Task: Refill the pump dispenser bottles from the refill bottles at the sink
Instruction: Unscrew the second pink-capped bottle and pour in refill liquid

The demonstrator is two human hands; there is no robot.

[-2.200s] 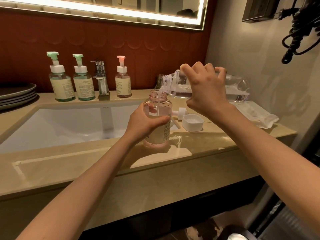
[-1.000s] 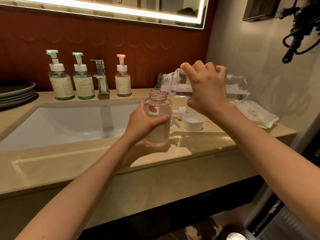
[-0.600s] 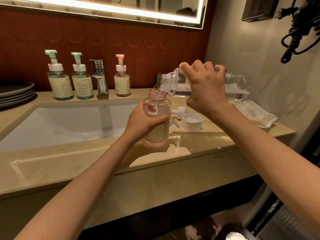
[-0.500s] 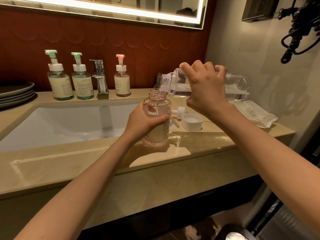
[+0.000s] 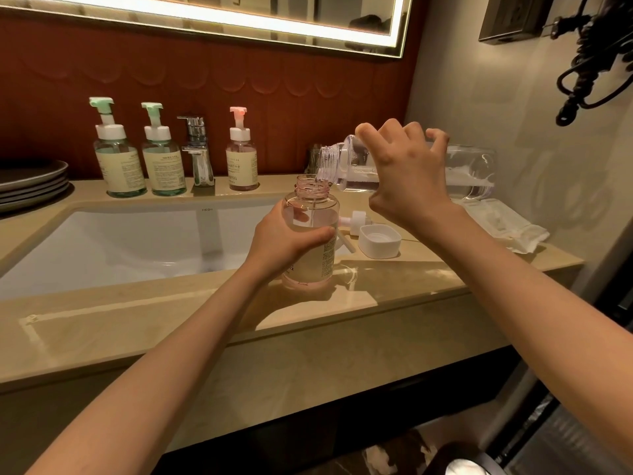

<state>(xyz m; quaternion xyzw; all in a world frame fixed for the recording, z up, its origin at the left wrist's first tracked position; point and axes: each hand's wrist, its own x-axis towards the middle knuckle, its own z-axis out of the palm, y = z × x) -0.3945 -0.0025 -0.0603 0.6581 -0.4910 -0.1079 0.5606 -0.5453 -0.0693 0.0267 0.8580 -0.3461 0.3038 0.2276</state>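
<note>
At the centre of the frame, my left hand wraps around a clear pink dispenser bottle that stands upright on the beige counter, its pump removed and its neck open. My fingers are clenched around its middle, thumb at the front. Just right of centre and slightly higher, my right hand grasps a large clear refill bottle from above, tipped nearly level, with its threaded mouth directly over the pink bottle's neck. A thin stream of clear liquid falls into the neck. The pink bottle looks roughly two-thirds to three-quarters full.

Behind it on the counter lie its pump head on its side and a white cap. A white sink basin fills the left of the frame. Along the back edge, upper left, stand two green pump bottles, a chrome tap and a pink pump bottle.

The risks, as I judge them: the level is nearing the shoulder, so pouring too long would overflow the neck onto the counter. Tipping the big bottle further could send a sudden gulp of liquid past the narrow opening. If either hand drifts, the stream would miss and run down the label, making my grip slippery.
</note>
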